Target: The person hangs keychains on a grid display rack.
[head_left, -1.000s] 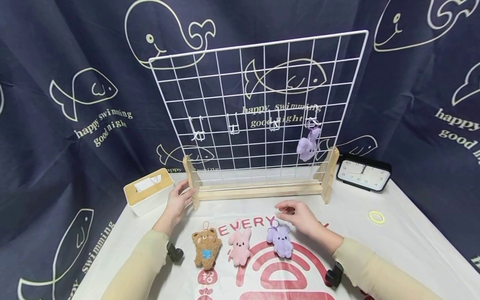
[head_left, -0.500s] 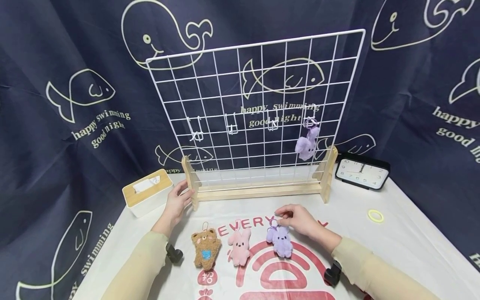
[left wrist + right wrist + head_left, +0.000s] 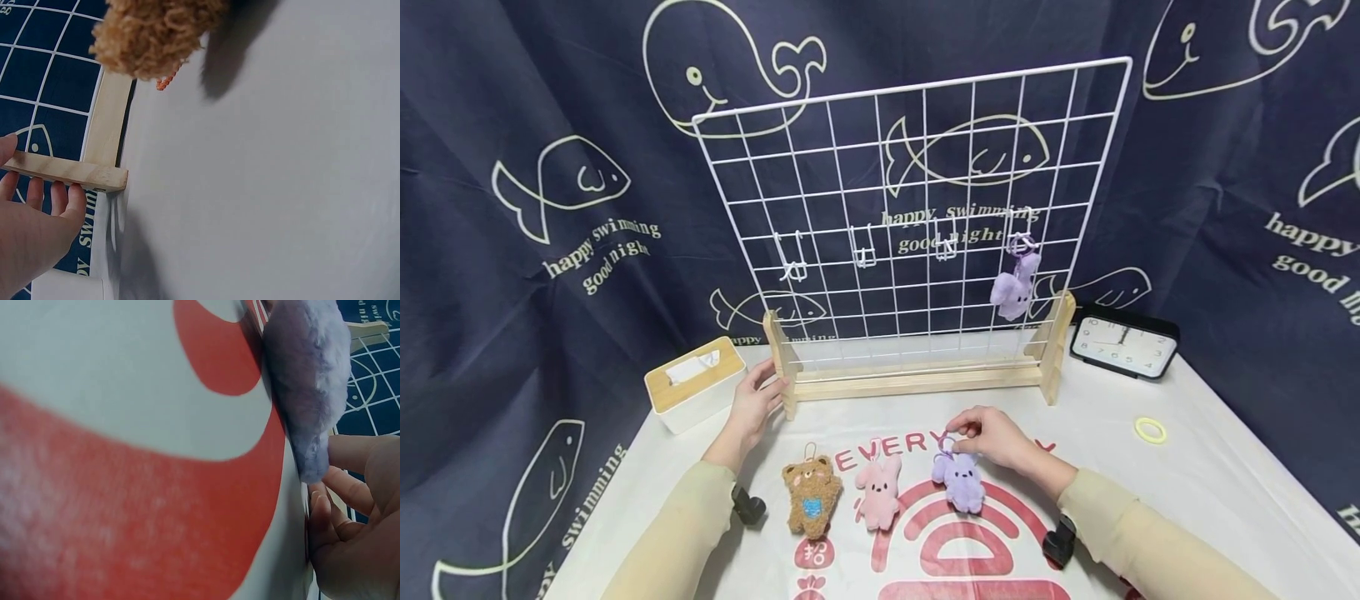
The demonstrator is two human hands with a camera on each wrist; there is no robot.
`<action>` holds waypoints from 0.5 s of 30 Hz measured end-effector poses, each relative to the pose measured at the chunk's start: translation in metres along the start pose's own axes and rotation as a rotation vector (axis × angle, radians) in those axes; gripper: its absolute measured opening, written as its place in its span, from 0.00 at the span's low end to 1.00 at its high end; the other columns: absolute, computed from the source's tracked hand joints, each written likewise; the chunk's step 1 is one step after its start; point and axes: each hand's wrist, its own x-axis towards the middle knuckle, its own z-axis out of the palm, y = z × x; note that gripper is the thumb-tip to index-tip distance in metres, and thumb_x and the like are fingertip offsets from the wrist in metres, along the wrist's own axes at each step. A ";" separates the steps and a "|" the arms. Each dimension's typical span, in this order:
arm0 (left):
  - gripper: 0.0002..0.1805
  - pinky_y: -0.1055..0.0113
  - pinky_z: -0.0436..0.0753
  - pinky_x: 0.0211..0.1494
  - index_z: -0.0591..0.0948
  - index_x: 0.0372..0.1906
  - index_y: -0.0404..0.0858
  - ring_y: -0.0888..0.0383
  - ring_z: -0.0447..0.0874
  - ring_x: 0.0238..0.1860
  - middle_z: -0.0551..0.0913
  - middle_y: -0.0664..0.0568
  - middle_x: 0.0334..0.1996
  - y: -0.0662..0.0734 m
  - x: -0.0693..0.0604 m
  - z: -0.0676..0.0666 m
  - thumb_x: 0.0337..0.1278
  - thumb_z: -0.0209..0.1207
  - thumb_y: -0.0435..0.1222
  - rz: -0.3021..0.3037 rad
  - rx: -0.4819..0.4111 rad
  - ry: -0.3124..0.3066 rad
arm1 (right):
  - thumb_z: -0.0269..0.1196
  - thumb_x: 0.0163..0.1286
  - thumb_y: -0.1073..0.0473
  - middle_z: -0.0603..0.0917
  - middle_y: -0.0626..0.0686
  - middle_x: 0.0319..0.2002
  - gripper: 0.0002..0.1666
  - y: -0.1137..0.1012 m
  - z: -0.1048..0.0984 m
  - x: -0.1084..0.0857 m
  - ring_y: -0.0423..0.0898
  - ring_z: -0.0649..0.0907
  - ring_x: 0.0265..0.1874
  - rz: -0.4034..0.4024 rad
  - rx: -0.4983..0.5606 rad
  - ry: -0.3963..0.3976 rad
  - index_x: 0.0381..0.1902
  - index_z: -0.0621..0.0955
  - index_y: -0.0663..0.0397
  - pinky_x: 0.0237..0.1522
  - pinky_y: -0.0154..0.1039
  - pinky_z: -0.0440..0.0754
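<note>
At the grid rack's left end my left hand (image 3: 756, 408) holds the wooden foot (image 3: 69, 169), thumb on one side and fingers on the other. My right hand (image 3: 996, 437) is at the top of a purple plush keychain (image 3: 962, 483) lying on the table, thumb and forefinger pinching at its ring (image 3: 948, 445). The right wrist view shows the fingers by one end of the purple plush (image 3: 309, 381); the ring is hidden there. To its left lie a pink plush keychain (image 3: 880, 493) and a brown bear keychain (image 3: 812, 497).
The white grid rack (image 3: 925, 90) carries several white hooks; a second purple plush keychain (image 3: 1013, 293) hangs from the rightmost. A tissue box (image 3: 696, 383) stands left of the rack, a clock (image 3: 1126, 343) right of it. A yellow ring (image 3: 1151, 430) lies on the right.
My right hand has come slightly down and left to the purple plush keychain's ring, its fingertips closing there. The left hand has stayed on the wooden foot.
</note>
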 end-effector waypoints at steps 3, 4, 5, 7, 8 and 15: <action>0.32 0.52 0.69 0.75 0.59 0.78 0.31 0.38 0.64 0.72 0.60 0.35 0.74 0.000 0.000 0.000 0.74 0.54 0.27 0.001 0.002 -0.006 | 0.75 0.55 0.68 0.80 0.51 0.29 0.12 0.000 0.002 0.001 0.40 0.75 0.30 -0.008 0.011 0.002 0.39 0.87 0.64 0.33 0.32 0.75; 0.32 0.52 0.69 0.75 0.59 0.78 0.31 0.38 0.64 0.72 0.60 0.35 0.74 0.000 0.000 0.000 0.74 0.54 0.27 0.000 0.004 -0.006 | 0.75 0.55 0.68 0.80 0.52 0.29 0.12 0.000 0.002 0.001 0.39 0.74 0.30 -0.013 0.016 0.000 0.38 0.87 0.64 0.32 0.32 0.75; 0.32 0.52 0.69 0.75 0.59 0.78 0.31 0.38 0.64 0.72 0.60 0.35 0.74 0.000 0.000 -0.001 0.74 0.54 0.27 0.000 0.004 -0.007 | 0.75 0.55 0.68 0.80 0.51 0.29 0.11 0.001 0.003 0.001 0.39 0.74 0.29 -0.011 0.015 0.000 0.38 0.87 0.63 0.32 0.32 0.75; 0.32 0.52 0.69 0.75 0.59 0.78 0.31 0.37 0.64 0.72 0.60 0.35 0.74 0.000 0.000 -0.001 0.74 0.53 0.27 -0.002 0.003 -0.007 | 0.75 0.55 0.68 0.81 0.51 0.29 0.10 0.001 0.004 0.001 0.39 0.74 0.29 -0.009 0.008 0.000 0.37 0.87 0.62 0.32 0.32 0.75; 0.32 0.52 0.69 0.75 0.59 0.78 0.31 0.37 0.64 0.72 0.60 0.35 0.74 0.000 0.000 -0.001 0.74 0.53 0.27 -0.002 0.002 -0.007 | 0.75 0.55 0.68 0.81 0.51 0.29 0.10 0.002 0.004 0.001 0.38 0.74 0.29 -0.008 0.007 -0.002 0.36 0.87 0.61 0.32 0.32 0.75; 0.32 0.51 0.68 0.75 0.59 0.78 0.31 0.37 0.63 0.72 0.60 0.35 0.74 0.000 -0.001 0.000 0.74 0.53 0.27 0.001 0.005 -0.008 | 0.75 0.54 0.67 0.80 0.50 0.28 0.10 0.003 0.005 0.002 0.39 0.73 0.28 0.000 0.003 0.005 0.35 0.86 0.59 0.31 0.32 0.73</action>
